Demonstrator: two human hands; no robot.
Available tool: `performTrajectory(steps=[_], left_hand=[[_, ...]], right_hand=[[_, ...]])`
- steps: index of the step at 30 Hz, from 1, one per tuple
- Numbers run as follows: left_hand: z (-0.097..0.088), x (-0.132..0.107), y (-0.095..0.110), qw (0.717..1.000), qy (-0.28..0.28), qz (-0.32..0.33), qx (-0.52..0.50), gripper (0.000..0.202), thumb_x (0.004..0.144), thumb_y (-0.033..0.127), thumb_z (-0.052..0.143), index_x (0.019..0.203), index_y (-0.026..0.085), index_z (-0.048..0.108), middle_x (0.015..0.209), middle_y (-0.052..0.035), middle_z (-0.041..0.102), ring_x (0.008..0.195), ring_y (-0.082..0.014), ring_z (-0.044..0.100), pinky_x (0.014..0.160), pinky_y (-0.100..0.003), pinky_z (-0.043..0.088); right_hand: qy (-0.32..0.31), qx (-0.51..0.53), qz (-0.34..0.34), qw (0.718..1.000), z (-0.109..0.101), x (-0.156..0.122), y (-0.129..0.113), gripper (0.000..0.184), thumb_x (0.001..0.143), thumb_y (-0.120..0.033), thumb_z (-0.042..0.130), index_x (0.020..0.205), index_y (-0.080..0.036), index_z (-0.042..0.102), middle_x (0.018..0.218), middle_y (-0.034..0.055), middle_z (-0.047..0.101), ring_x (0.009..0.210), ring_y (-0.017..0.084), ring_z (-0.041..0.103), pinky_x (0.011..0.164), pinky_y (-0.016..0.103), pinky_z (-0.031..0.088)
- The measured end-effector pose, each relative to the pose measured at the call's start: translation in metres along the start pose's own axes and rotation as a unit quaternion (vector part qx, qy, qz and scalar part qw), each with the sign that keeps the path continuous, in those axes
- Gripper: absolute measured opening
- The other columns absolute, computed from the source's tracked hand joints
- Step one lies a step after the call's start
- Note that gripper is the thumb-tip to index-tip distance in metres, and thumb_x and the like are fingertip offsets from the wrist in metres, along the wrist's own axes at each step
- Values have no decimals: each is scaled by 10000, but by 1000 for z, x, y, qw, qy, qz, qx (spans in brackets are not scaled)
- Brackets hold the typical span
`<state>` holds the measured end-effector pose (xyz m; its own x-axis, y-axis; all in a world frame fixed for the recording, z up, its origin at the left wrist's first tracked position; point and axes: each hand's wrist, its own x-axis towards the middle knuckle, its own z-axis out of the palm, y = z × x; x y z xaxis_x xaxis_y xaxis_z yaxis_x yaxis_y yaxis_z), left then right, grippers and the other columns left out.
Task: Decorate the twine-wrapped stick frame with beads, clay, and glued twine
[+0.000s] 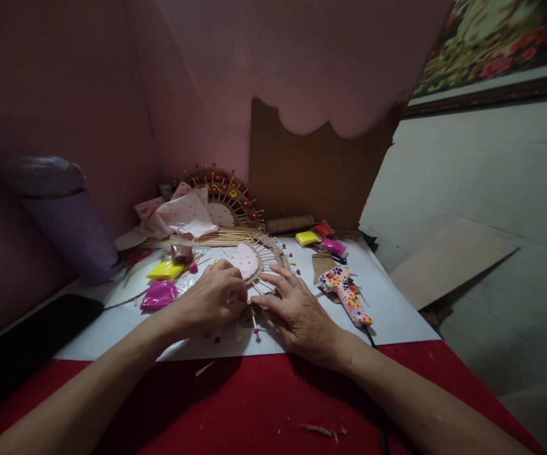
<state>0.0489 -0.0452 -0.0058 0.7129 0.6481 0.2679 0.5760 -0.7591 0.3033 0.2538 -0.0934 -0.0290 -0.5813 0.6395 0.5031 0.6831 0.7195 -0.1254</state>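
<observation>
A half-round craft piece of thin sticks with a pink dotted fabric centre lies on white paper. My left hand rests on its near left side, fingers curled down onto the sticks. My right hand lies flat on its near right side, fingers spread over the stick ends. Small coloured beads tip several sticks around both hands.
A finished stick fan and pink fabric stand behind. Yellow and magenta clay packets lie left; a floral glue gun, twine spool and more clay packets right. A purple cylinder, cardboard, red tablecloth.
</observation>
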Motion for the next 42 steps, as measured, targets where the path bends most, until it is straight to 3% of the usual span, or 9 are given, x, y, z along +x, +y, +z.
performTrajectory(steps=[5, 9, 14, 23, 29, 33, 36, 39, 42], left_hand=[[-9, 0, 4, 1000, -7, -10, -22, 196, 838, 205, 497, 730, 182, 659, 784, -42, 611, 851, -193, 452, 758, -322, 374], [-14, -2, 7, 998, -21, -38, -48, 144, 820, 216, 534, 745, 190, 653, 800, -29, 614, 878, -191, 460, 772, -314, 382], [-5, -3, 4, 1000, -29, -11, -6, 87, 774, 268, 603, 792, 211, 667, 828, -28, 608, 887, -201, 448, 755, -310, 377], [3, -1, -1, 1000, -13, 8, 7, 100, 785, 199, 556, 762, 201, 653, 803, -31, 601, 858, -194, 453, 729, -303, 381], [4, 1, 0, 998, 2, -59, -18, 157, 805, 164, 517, 734, 182, 655, 745, -44, 586, 802, -183, 479, 701, -296, 402], [3, 4, 3, 993, 1, -114, -32, 129, 775, 153, 554, 709, 157, 665, 774, -56, 571, 768, -165, 501, 700, -290, 418], [3, 5, 2, 995, -2, -92, -26, 140, 770, 154, 552, 691, 161, 667, 736, -49, 576, 794, -173, 509, 711, -290, 421], [4, 6, -1, 997, 4, -76, -8, 138, 755, 149, 555, 683, 168, 671, 732, -45, 598, 785, -172, 515, 713, -295, 422], [6, 7, -4, 998, -2, -56, 6, 156, 749, 129, 543, 686, 170, 679, 713, -48, 617, 797, -178, 524, 714, -295, 421]], right_hand=[[-8, 2, -5, 1000, 1, -1, 0, 252, 903, -243, 464, 1097, -246, 625, 1293, 64, 453, 1302, 256, 277, 1070, 471, 293], [-4, 3, -1, 1000, 2, -2, 0, 245, 908, -239, 459, 1086, -244, 626, 1287, 69, 460, 1302, 253, 279, 1062, 478, 304], [-6, 0, -8, 1000, 0, -2, 0, 240, 901, -226, 467, 1088, -234, 616, 1295, 70, 464, 1310, 251, 268, 1059, 478, 312], [-13, -5, -3, 1000, 1, -2, -1, 237, 895, -238, 481, 1086, -238, 621, 1300, 72, 470, 1302, 259, 284, 1036, 468, 337], [53, -4, 10, 999, -2, -1, 0, 215, 881, -230, 501, 1055, -195, 621, 1235, 95, 540, 1245, 249, 381, 1003, 465, 368], [184, -20, 82, 979, -25, -2, 14, 168, 886, -248, 504, 939, -178, 647, 1014, 83, 643, 1019, 218, 536, 903, 406, 427], [231, -80, 211, 947, -54, -10, 35, 232, 902, -329, 471, 859, -179, 642, 898, 70, 655, 899, 220, 566, 807, 370, 440], [134, -139, 343, 919, -75, -28, 53, 314, 902, -400, 421, 862, -174, 635, 890, 86, 647, 837, 231, 589, 714, 344, 433], [12, -162, 425, 890, -74, -47, 59, 428, 831, -542, 461, 920, -158, 627, 909, 123, 635, 830, 260, 604, 676, 342, 423]])
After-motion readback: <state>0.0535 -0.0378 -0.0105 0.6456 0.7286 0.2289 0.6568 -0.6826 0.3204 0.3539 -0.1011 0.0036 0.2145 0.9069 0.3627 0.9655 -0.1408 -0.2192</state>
